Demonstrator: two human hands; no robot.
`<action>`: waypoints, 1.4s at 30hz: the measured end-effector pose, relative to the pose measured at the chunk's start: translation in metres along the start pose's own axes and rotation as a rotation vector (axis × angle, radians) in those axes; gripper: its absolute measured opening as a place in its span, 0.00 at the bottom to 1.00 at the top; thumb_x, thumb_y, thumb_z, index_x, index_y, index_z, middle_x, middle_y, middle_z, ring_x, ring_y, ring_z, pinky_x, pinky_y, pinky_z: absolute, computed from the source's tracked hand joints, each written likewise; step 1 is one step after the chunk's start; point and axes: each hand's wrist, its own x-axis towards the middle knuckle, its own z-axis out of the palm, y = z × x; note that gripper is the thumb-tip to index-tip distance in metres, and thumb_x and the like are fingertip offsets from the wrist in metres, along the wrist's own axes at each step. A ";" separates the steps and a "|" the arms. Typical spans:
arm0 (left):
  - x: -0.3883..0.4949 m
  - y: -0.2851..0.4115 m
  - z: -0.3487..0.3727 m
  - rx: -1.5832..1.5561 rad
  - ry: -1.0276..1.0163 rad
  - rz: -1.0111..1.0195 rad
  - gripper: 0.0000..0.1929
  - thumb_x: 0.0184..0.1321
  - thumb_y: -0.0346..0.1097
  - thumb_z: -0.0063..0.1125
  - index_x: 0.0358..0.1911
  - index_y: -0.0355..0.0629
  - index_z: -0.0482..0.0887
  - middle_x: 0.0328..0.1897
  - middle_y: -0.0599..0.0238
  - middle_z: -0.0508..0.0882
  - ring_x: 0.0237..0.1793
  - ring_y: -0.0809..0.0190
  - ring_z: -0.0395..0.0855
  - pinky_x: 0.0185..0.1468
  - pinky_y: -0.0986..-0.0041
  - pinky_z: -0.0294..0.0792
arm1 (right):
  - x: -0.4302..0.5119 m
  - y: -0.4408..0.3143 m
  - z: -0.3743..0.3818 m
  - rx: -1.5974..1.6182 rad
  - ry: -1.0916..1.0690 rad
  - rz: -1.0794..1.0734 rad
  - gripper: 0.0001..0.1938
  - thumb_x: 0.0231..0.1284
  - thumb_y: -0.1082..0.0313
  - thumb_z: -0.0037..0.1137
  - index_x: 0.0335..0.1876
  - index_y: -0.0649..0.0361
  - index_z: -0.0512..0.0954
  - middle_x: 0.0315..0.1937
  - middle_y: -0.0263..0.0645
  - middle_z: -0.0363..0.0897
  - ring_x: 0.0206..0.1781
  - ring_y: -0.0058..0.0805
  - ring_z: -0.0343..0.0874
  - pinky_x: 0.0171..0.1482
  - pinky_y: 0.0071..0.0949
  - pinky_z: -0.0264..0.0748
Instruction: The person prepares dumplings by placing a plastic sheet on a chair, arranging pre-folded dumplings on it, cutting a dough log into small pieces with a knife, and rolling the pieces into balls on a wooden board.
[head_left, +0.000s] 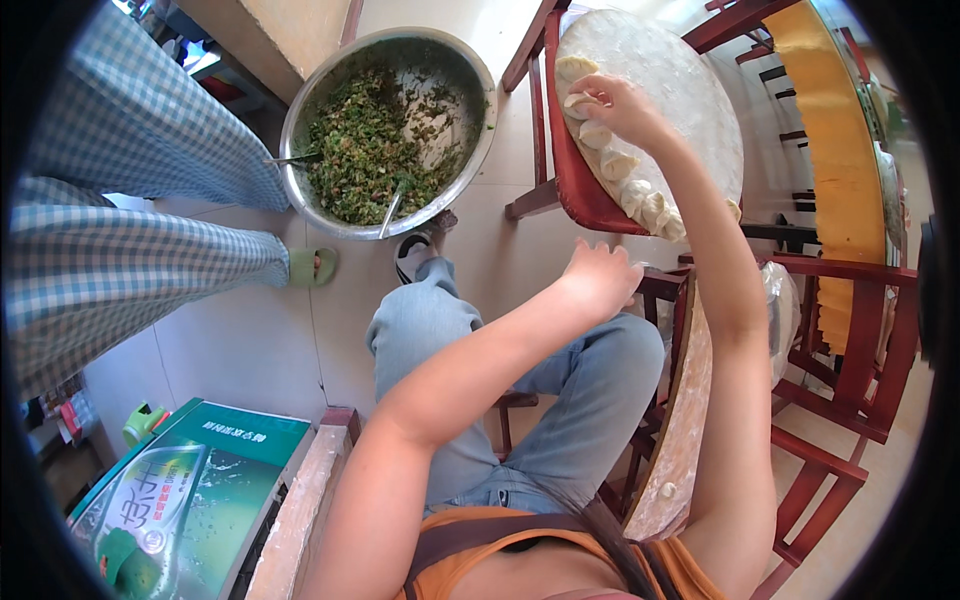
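My right hand reaches over a round floured board and has a pleated dumpling in its fingertips, at the board's left rim. Several more dumplings lie in a curved row along that rim, with one beyond my fingers. The board rests on a red wooden chair. My left hand hovers above my right knee, fingers spread and holding nothing. A large metal basin to the left contains chopped green filling.
Two utensil handles, one a metal handle, stick out of the basin. Another person in checked trousers stands at left. A green carton sits lower left. Beside my right thigh is a floured wooden board bearing a small dough piece.
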 end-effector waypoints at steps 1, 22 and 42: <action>0.000 0.001 -0.001 0.000 -0.002 0.003 0.23 0.64 0.47 0.61 0.59 0.47 0.78 0.53 0.53 0.81 0.55 0.45 0.80 0.60 0.43 0.70 | -0.001 0.004 0.002 -0.013 0.021 -0.026 0.16 0.62 0.62 0.62 0.55 0.52 0.82 0.47 0.42 0.84 0.49 0.35 0.83 0.54 0.35 0.78; 0.003 -0.001 -0.004 -0.006 0.016 0.013 0.25 0.65 0.47 0.59 0.64 0.49 0.75 0.55 0.53 0.80 0.57 0.46 0.79 0.60 0.43 0.70 | 0.042 0.002 -0.005 0.004 0.015 0.014 0.15 0.65 0.65 0.58 0.57 0.49 0.82 0.58 0.43 0.79 0.58 0.43 0.80 0.60 0.39 0.76; -0.004 -0.005 -0.002 -0.044 0.165 0.227 0.26 0.65 0.38 0.60 0.65 0.39 0.74 0.65 0.48 0.78 0.62 0.44 0.77 0.65 0.60 0.70 | -0.310 0.052 -0.079 -0.181 0.360 0.053 0.12 0.65 0.66 0.60 0.51 0.60 0.80 0.50 0.43 0.79 0.55 0.44 0.78 0.58 0.36 0.74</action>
